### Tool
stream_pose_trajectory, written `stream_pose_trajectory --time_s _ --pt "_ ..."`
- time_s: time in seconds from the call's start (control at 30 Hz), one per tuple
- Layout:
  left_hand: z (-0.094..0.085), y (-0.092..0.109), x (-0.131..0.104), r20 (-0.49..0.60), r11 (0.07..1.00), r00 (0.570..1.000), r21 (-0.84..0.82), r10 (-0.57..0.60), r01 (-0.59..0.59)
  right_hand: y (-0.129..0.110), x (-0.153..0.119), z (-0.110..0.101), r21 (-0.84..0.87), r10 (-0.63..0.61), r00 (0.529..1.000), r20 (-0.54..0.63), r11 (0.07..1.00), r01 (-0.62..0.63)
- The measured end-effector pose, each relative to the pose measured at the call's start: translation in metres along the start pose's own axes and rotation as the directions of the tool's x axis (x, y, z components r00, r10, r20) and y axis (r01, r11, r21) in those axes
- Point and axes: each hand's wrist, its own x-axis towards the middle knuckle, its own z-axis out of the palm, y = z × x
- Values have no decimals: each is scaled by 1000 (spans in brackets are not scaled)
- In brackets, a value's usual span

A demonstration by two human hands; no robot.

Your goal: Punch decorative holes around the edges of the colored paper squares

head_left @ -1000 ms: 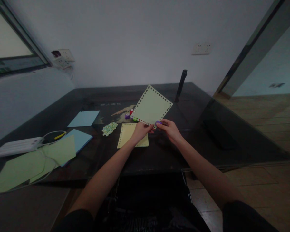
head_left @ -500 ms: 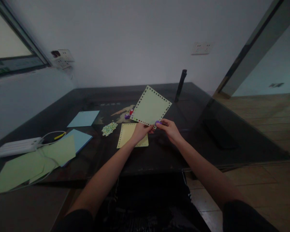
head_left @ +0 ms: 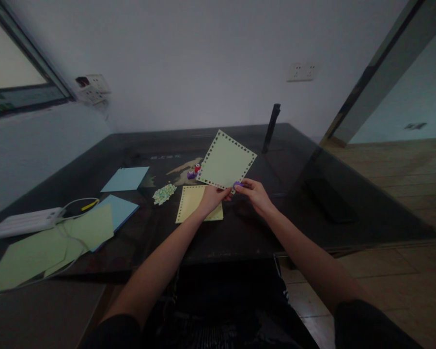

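Observation:
A pale green sheet of paper [head_left: 226,159] with small holes punched along its edges is held up at a tilt above the table. My left hand [head_left: 214,198] is closed on its lower edge. My right hand [head_left: 255,195] grips a small purple craft punch [head_left: 237,185] at the sheet's lower right corner. Below my left hand lies a yellowish punched sheet [head_left: 189,203], partly hidden by that hand. Left of it is a pile of small paper cut-outs [head_left: 164,194]. Another purple punch [head_left: 191,175] and a red punch [head_left: 197,167] stand behind the held sheet's left corner.
Light blue paper [head_left: 126,179] lies at the left, with more green sheets [head_left: 36,247] nearer me. A white power strip [head_left: 27,222] trails its cable over them. A black upright object [head_left: 272,128] stands at the back right; a dark flat object [head_left: 330,201] lies at the right.
The held sheet has shifted very slightly left, its top corner a little lower. Both hands stay almost in place, with the purple punch still at the sheet's edge.

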Motion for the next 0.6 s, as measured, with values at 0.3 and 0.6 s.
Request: stream_pose_trajectory --time_s 0.3,0.6 --pt "5 -1 0 -24 997 1000 74 -6 8 4 3 -4 -12 -9 1000 17 1000 9" --pt "2 -7 -2 -66 970 995 234 77 -60 10 4 -4 73 79 992 102 994 -87"
